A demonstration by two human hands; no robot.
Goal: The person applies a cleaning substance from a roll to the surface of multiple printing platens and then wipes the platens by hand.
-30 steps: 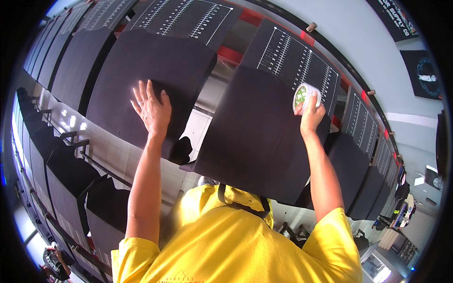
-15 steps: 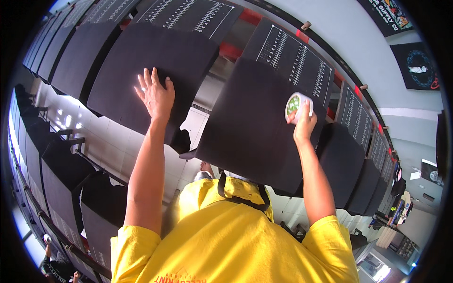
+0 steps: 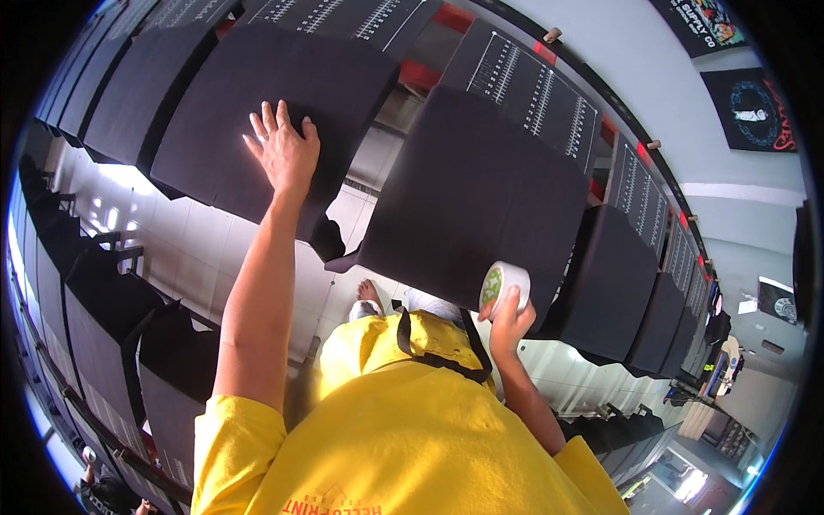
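Note:
With fingers spread, my left hand (image 3: 286, 153) lies flat on a black cloth, likely a shirt (image 3: 215, 129), stretched over a board. A ring shows on one finger. My right hand (image 3: 508, 322) grips a wide roll of tape (image 3: 515, 279), white outside with a green patterned inner face. It is at the near right edge of a second black cloth (image 3: 463, 189), which covers the neighbouring board. The roll is tilted, its green face turned left. Whether it touches the cloth I cannot tell.
Printed ruler scales mark the boards' far ends (image 3: 532, 90). More black-covered boards (image 3: 609, 283) continue on both sides, and another row (image 3: 107, 335) stands at left. A dark rail (image 3: 601, 94) curves behind. Another person (image 3: 107, 489) is at lower left.
My right hand has brought the tape roll from the middle right of the cloth down toward its near edge, closer to my body. My left hand stays flat in place.

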